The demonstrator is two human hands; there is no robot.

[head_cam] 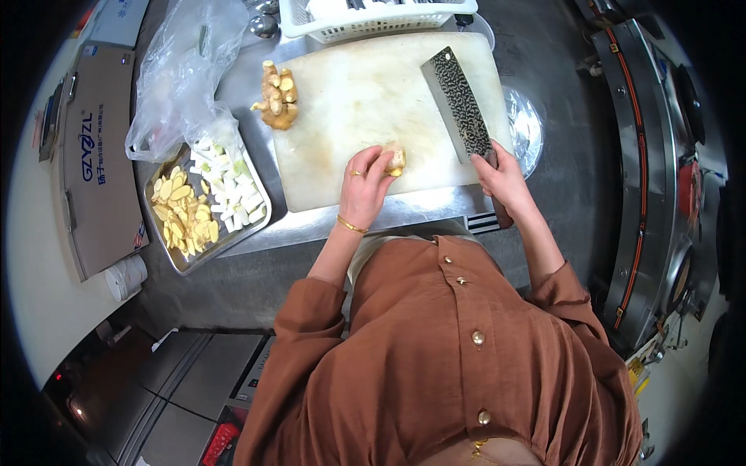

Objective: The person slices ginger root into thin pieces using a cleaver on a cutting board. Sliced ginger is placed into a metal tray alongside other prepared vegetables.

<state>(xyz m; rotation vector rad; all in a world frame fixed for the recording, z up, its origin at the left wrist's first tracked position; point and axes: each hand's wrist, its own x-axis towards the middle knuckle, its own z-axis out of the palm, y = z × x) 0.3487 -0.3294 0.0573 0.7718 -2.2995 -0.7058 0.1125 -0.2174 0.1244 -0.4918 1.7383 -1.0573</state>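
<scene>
My left hand (366, 180) grips a short piece of ginger root (397, 160) over the near part of a white cutting board (361, 87). In my right hand (502, 177) is a cleaver (460, 105) with a dark patterned blade, held by its handle at the board's right side. The blade points away from me and lies apart from the ginger piece. A larger knobbly ginger root (277, 96) rests at the board's left edge. To the left, a metal tray (175, 259) holds ginger slices (183, 209) and cut white scallion pieces (236, 195).
A clear plastic bag (183, 76) lies partly over the tray's far end. Beyond the board stands a white plastic basket (379, 28). A clear round lid or dish (524, 131) sits under the board's right edge. Steel cooking equipment (635, 175) stands at the right.
</scene>
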